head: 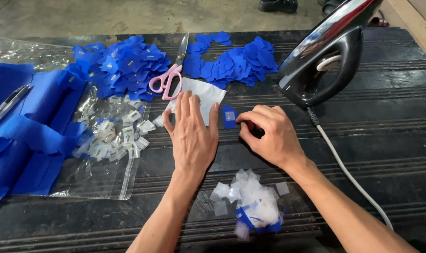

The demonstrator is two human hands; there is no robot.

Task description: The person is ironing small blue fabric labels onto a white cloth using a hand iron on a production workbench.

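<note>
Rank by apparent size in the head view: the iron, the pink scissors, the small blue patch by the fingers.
1. iron, though upright and partly cut off
2. pink scissors
3. small blue patch

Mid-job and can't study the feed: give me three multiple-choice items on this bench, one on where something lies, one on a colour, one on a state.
1. Where do the scissors lie?
A. Between the two blue piles, beyond the white sheet
B. On the clear bag
C. Under the iron

2. What colour are the scissor handles?
A. Green
B. Pink
C. Black

3. How does the left hand stand?
A. Clenched round the iron cord
B. Lifted off the table
C. Flat, fingers spread, on the white sheet

Answers:
1 A: the scissors sit in the gap between the left pile and the right pile, handles at the sheet's far edge.
2 B: both loops are pink.
3 C: the palm faces down with fingertips on the sheet, while the right hand pinches at a small blue patch; the iron stands untouched.
</note>
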